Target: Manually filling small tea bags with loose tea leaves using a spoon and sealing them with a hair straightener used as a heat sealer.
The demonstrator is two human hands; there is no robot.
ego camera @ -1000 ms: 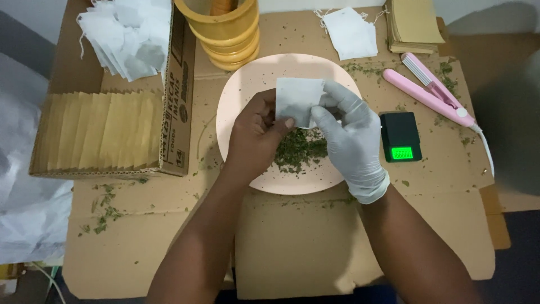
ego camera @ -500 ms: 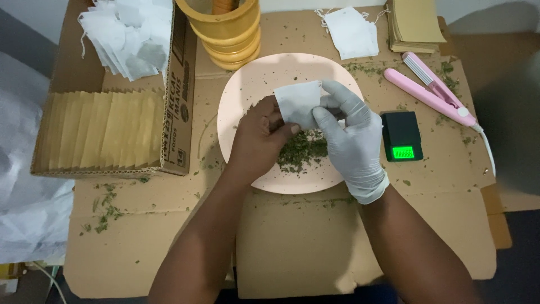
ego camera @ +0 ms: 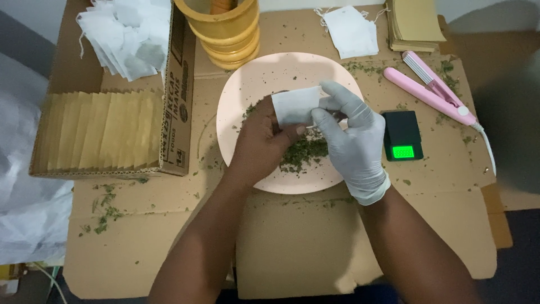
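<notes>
Small white paper filter bag (ego camera: pixel 296 105), flat and rectangular, held above round pale pink plate (ego camera: pixel 247 90) over heap of chopped green dried herb (ego camera: pixel 304 152). Pinched between bare left hand (ego camera: pixel 264 143) and white-gloved right hand (ego camera: pixel 351 135), fingers closed on its edges.

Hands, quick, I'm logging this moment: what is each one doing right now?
Left hand: bare, closed on the white paper sachet over the pink plate.
Right hand: gloved, pinching the same sachet's edge.
</notes>
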